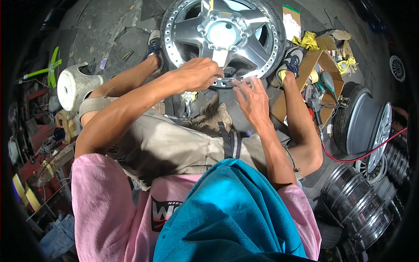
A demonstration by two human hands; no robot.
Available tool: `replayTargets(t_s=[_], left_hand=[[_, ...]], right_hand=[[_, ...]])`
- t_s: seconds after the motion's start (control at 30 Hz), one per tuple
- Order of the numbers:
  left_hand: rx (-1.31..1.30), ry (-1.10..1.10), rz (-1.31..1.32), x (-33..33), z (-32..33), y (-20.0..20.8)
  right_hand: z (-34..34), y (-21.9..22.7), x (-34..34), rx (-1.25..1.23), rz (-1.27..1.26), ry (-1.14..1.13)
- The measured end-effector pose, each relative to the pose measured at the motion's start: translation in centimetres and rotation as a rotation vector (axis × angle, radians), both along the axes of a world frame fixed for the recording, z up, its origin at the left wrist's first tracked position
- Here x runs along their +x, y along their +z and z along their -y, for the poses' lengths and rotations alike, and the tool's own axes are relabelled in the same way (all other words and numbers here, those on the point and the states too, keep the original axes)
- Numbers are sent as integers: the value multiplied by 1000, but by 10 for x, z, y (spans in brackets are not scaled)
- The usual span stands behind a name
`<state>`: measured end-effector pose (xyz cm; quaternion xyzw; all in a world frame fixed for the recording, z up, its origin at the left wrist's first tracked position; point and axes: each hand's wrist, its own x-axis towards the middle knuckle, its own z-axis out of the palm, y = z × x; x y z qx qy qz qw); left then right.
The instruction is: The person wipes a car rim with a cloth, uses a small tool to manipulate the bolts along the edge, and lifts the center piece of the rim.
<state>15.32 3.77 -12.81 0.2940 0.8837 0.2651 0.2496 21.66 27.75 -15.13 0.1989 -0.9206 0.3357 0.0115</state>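
Note:
A silver alloy wheel [181, 30] with a riveted rim, broad spokes and a pale round centre lies face up in front of me, between my feet. My left hand [198, 74] is over its near edge, fingers pinched together. Just to the right, my right hand [253, 98] has its thumb and forefinger closed near the rim. A small, thin, shiny piece [225, 81] spans the gap between both sets of fingertips; its kind is too small to tell. The fingers hide part of the near rim.
To the right stands a cardboard box [279, 102] with power tools and a yellow cloth [307, 40]. Beyond it are a tyre on a rim [349, 118], a red hose [349, 160] and stacked chrome rims [355, 205]. At left is a white upturned bucket [67, 89].

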Motion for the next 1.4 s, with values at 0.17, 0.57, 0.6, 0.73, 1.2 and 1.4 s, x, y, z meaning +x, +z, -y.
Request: replayTargets(t_s=[0.17, 0.57, 0.6, 0.73, 1.2, 1.4], left_hand=[[19, -19, -37, 1, 1, -1], [4, -46, -62, 1, 0, -1], [9, -50, -78, 1, 0, -1], [0, -71, -78, 1, -2, 2], [-50, -9, -18, -9, -6, 3], [-47, 11, -69, -10, -14, 0]], right_hand=[[2, -1, 0, 12, -33, 10], [3, -5, -1, -2, 30, -11], [3, -5, -1, -13, 33, -11], [3, -6, 0, -43, 23, -14], [6, -9, -4, -130, 10, -80], [-11, -9, -12, -139, 31, -180]])
